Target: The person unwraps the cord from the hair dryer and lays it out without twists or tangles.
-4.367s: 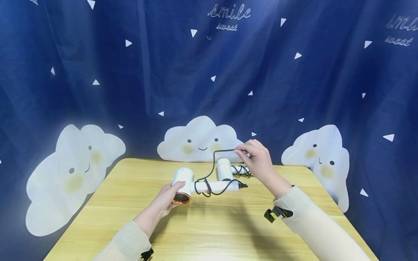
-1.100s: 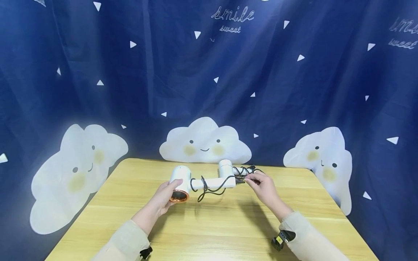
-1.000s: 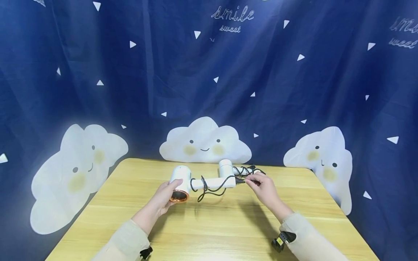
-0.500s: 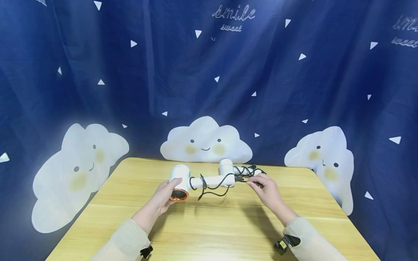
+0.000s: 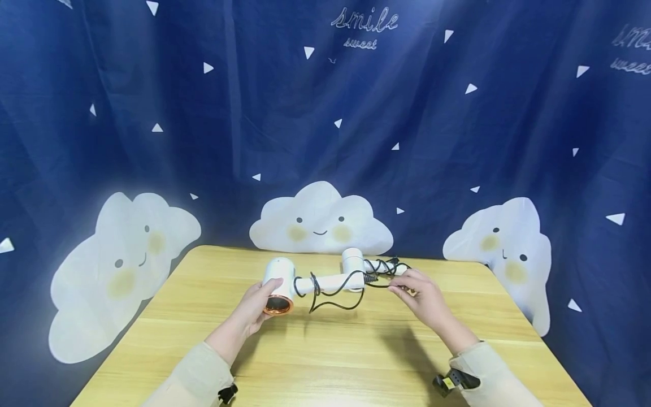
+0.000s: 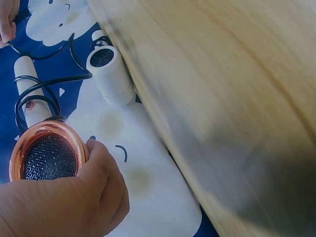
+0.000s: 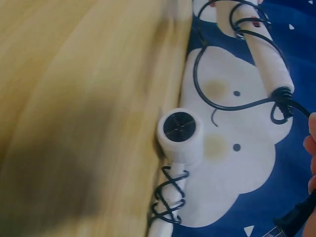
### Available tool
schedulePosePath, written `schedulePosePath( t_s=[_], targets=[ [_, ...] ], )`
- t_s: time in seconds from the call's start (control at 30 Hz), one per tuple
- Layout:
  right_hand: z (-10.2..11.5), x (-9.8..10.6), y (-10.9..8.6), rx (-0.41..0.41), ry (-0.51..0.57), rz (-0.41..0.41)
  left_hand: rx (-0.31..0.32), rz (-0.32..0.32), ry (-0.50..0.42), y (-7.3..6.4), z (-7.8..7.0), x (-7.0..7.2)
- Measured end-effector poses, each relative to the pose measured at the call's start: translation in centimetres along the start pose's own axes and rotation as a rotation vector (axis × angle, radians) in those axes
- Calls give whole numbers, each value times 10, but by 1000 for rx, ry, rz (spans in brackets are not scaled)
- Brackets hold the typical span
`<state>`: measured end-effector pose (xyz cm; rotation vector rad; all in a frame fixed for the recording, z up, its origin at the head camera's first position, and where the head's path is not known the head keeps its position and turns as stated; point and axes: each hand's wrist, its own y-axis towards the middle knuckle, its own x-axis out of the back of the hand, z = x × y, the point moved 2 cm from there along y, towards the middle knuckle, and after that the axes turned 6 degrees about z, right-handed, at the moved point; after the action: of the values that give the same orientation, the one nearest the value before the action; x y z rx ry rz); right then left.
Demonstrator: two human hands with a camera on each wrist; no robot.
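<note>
A white hair dryer with a copper-coloured rim is held above the table, its handle pointing right. My left hand grips its barrel, thumb on the near side. The black cord winds loosely round the handle and hangs in a loop below it. Just right of the handle's end, my right hand pinches the cord. In the right wrist view a dark plug shows beside that hand. The left wrist view shows the dryer's mesh outlet inside the copper rim.
A second white hair dryer stands on the wooden table behind the held one, black cord crisscrossed round its handle. Along the table's back edge hangs a dark blue curtain printed with clouds and triangles.
My right hand, earlier raised with the cord pulled upward, has come down and slightly right to the handle's end. The cord now hangs in a loop below the handle. My left hand keeps its grip.
</note>
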<state>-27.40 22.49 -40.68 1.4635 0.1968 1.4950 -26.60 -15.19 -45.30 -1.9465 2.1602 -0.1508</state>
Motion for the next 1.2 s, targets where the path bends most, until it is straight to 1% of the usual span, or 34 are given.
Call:
schedulePosePath(
  t_s=[0.27,0.5,0.73,0.97,1.2],
  targets=[
    [6,13,6,-1,12,19,-3,2,-16,1,1,-1],
    [12,24,13,-15,36,5,0,3,-21,0,1,-1],
    [13,30,20,-14,46,-39,-10,15,-24,-2,0,-2],
    [16,37,32,-27,41,-98,-8,5,-26,-1,2,-2],
    [19,39,43,1,41,-151,7,-4,-14,0,3,-2]
  ],
)
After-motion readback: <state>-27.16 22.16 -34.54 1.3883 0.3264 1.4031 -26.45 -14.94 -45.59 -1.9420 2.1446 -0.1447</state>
